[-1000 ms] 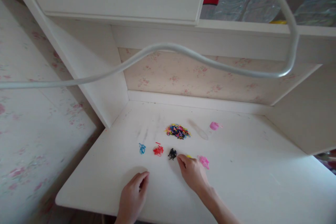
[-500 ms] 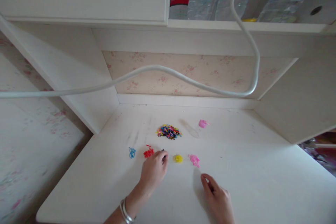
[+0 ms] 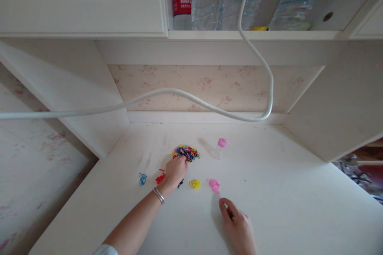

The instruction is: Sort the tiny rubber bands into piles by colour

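A mixed heap of small colourful elastic bands [image 3: 186, 152] lies on the white desk. My left hand [image 3: 176, 170], a silver bracelet at its wrist, touches the heap's near edge with its fingers closed; what they pinch is hidden. Partly behind that hand are red bands [image 3: 160, 177], and black bands [image 3: 180, 183] lie just below it. Blue bands [image 3: 143, 179] sit further left, yellow bands [image 3: 195, 184] to the right. Just beyond my right hand [image 3: 236, 221] is a cluster of pink bands [image 3: 214, 185]. Its thumb and forefinger are pinched together; anything between them is too small to make out.
Behind the heap, a clear container [image 3: 213, 152] with a pink cap [image 3: 222, 142] lies on the desk [image 3: 284, 191]. A white cable [image 3: 191, 96] crosses the view above. Water bottles [image 3: 208, 4] stand on the shelf, and side panels [image 3: 335, 99] flank the desk.
My left hand has moved away from the black bands and forward to the mixed heap. The right hand stays pinched near the pink bands. The camera view has shifted somewhat.
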### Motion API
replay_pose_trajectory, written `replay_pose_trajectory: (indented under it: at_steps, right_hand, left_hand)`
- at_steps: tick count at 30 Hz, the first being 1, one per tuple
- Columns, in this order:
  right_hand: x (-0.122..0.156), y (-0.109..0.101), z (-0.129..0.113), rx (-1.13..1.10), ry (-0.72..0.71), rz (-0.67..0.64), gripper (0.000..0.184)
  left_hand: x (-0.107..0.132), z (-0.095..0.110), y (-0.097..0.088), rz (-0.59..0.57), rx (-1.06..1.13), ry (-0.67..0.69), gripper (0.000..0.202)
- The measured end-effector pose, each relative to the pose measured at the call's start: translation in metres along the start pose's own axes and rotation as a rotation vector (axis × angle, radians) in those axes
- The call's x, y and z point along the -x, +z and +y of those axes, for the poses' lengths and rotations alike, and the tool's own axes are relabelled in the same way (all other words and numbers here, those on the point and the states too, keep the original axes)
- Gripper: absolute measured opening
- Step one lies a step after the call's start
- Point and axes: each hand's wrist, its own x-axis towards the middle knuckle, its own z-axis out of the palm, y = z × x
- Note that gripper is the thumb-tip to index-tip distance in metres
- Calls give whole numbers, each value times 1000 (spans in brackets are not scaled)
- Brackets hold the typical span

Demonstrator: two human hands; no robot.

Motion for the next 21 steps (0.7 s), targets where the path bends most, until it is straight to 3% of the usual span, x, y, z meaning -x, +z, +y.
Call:
replay_pose_trajectory:
  at_steps: [10, 16, 21]
  right_hand:
    - [0, -1, 0, -17, -11, -20, 43]
    - [1, 1, 2, 5, 1, -26, 42]
    - [2, 2, 4, 50, -8, -37, 40]
  left_hand:
    - [12, -5, -6, 27, 35, 1, 31]
    - [40, -19, -15, 57, 59, -6, 29]
    - [69, -29, -6, 99, 91, -7, 25]
